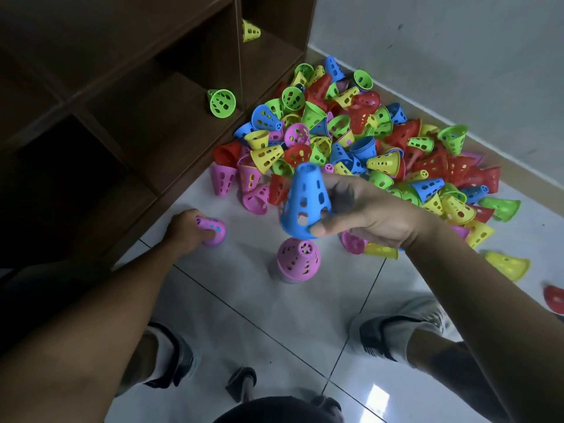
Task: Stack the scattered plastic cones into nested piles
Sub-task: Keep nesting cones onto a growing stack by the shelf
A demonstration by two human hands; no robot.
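Grey tiled floor [232, 303], grey wall [442, 41] at the back, dark brown cubby shelf [122, 123] on the left. Big loose heap of perforated plastic cones [360, 135] (red, yellow, green, blue, pink) lies on the floor against the wall and shelf corner, most tipped on their sides.

Right hand [363, 209] held above the floor, fingers [341, 193] and thumb grasping a blue cone [305, 203] near its wide rim, narrow end up, slightly tilted. Directly below it a pink cone [297, 259] stands upright on the floor, apart from the blue one.

Left hand [186, 228] is down at the floor near the shelf base, fingers clenched round a pink cone on its side [213, 230], wide end facing right.

2 strays in the shelf: a green cone [222, 102] on its side in 1 cubby, a yellow cone [251, 31] in the cubby behind. More strays at right: a yellow cone by the forearm [506, 265], a red cone at the frame edge [554, 297].

Person's 2 shoes [396, 328] visible at the bottom.
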